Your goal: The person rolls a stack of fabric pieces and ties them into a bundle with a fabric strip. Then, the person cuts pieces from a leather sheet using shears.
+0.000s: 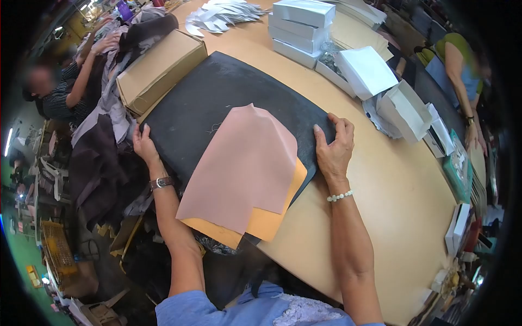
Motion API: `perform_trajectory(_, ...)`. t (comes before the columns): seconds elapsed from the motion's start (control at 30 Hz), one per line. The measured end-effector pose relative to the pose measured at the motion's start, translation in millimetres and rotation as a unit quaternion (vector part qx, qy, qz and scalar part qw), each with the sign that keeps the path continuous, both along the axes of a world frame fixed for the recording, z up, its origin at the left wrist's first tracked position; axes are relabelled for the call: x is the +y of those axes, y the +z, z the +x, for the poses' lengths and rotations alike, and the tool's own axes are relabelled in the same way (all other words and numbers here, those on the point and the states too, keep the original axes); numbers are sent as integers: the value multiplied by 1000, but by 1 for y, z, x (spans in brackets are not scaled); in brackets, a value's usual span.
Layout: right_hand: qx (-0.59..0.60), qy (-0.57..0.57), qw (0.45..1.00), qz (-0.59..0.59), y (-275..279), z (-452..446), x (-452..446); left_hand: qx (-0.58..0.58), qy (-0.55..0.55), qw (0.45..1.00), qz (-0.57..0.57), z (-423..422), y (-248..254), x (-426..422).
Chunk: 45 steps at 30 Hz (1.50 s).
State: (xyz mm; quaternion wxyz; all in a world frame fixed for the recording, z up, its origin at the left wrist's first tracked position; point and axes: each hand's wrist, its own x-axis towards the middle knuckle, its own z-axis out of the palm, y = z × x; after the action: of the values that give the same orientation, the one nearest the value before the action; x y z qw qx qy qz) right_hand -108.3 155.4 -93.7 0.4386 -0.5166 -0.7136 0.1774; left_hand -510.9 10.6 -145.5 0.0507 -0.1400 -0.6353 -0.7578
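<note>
A large black board [190, 98] lies over the near edge of the table, its surface scuffed and carrying a few loose threads. My left hand [145, 145] grips its left edge, thumb uppermost. On the opposite side my right hand [334, 149] holds the right edge, with the thumb on top and the fingers curled around the border. Between both hands a dusty-pink cut piece of fabric or leather [242, 163] rests on the board. Under it a yellow-orange piece [272, 224] shows along the lower and right sides. The fingertips beneath the board are hidden.
A brown cardboard box [163, 70] stands beyond my left hand, next to dark and grey cloth [109, 168]. White boxes [302, 27] are stacked at the back, with opened ones [405, 111] to the right. White strips [223, 15] lie behind. Other people work at both sides.
</note>
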Motion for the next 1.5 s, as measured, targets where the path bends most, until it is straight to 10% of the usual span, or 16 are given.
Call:
perform_trajectory(0.2,-5,-26,1000,8,0,-2,-6,58,10,993,-100,-9,2,2)
perform_trajectory(0.33,-30,-44,997,49,0,-3,-28,98,51,884,-455,17,43,-4)
perform_trajectory(0.53,-86,136,987,15,4,-5,-87,298,-244,852,-355,125,129,-31)
perform_trajectory(0.7,112,207,970,59,26,12,-108,582,-362,626,-372,280,148,-54)
perform_trajectory(0.8,219,272,931,-109,62,59,-133,449,-467,719,-250,328,124,-49)
perform_trajectory(0.9,247,246,933,-88,78,116,-142,208,-624,701,-276,376,124,-42)
perform_trajectory(1.0,278,136,949,-54,87,167,-159,33,-726,675,-129,444,123,-34)
perform_trajectory(1.13,312,79,937,-134,64,240,-170,86,-742,634,-201,510,110,-30)
perform_trajectory(1.2,243,31,948,-206,68,288,-165,128,-740,607,-258,530,105,-28)
perform_trajectory(1.27,2,-186,983,11,66,337,-142,275,-714,604,-223,541,83,-30)
perform_trajectory(1.43,-258,-562,764,184,51,463,-69,394,-692,585,-155,543,78,-30)
perform_trajectory(1.5,-260,-520,813,27,51,479,-66,318,-719,598,-154,542,78,-29)
